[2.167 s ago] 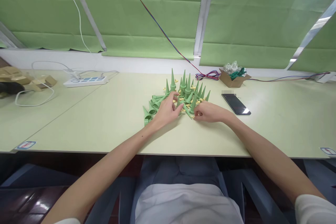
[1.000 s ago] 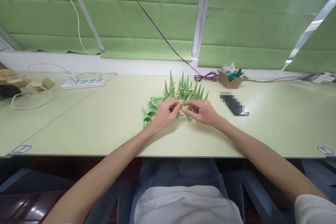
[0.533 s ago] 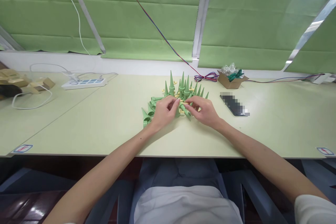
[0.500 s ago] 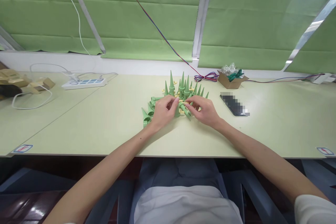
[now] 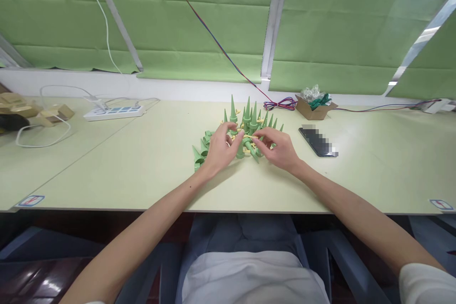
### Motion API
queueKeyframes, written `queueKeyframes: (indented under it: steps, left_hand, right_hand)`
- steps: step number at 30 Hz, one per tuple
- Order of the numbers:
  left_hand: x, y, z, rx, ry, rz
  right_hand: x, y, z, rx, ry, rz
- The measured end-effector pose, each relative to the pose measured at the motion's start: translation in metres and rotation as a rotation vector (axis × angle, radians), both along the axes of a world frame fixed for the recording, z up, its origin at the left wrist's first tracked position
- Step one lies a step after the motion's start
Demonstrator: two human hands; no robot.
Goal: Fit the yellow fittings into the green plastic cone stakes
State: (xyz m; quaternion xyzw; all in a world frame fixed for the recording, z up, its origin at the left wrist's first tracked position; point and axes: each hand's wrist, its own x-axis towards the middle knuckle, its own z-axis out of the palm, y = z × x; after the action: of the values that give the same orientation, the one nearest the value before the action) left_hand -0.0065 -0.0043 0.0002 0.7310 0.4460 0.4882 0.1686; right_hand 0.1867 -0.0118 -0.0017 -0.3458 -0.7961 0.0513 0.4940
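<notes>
Several green plastic cones [image 5: 253, 118] with collars stand and lie in a cluster in the middle of the table. Thin yellow strips lie among them. My right hand [image 5: 280, 148] pinches the end of a thin yellow strip [image 5: 249, 137] at a green cone [image 5: 251, 148] that tilts toward me. On the other side, my left hand [image 5: 221, 148] has its thumb and forefinger apart, the thumb tip close to the strip's left end. Whether that thumb touches the strip I cannot tell. More cones [image 5: 198, 156] lie beyond my left wrist, partly covered by the hand.
A black phone [image 5: 317, 141] lies to the right. Behind it stand a small cardboard box [image 5: 313, 110] with plastic wrap and a coil of red and blue wire [image 5: 281, 104]. At the left are a white power strip [image 5: 116, 113] and yellowish blocks [image 5: 55, 115].
My left forefinger has lifted away from the thumb, so that hand's pinch has opened. My right hand stays almost in place on the strip.
</notes>
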Motion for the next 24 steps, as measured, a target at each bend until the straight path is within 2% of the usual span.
queueKeyframes:
  steps: [16, 20, 24]
  left_hand:
    - [-0.0023, 0.0062, -0.0095, -0.104, 0.272, -0.163]
    - [-0.0023, 0.0064, -0.0095, -0.117, 0.263, -0.233]
    - [-0.0015, 0.0041, -0.0047, -0.154, 0.186, -0.238]
  right_hand:
    - [0.0001, 0.0012, -0.0014, 0.003, 0.005, 0.000]
    - [0.0004, 0.0024, -0.0026, 0.019, 0.000, 0.013]
    - [0.0001, 0.0039, -0.0040, 0.061, 0.024, 0.028]
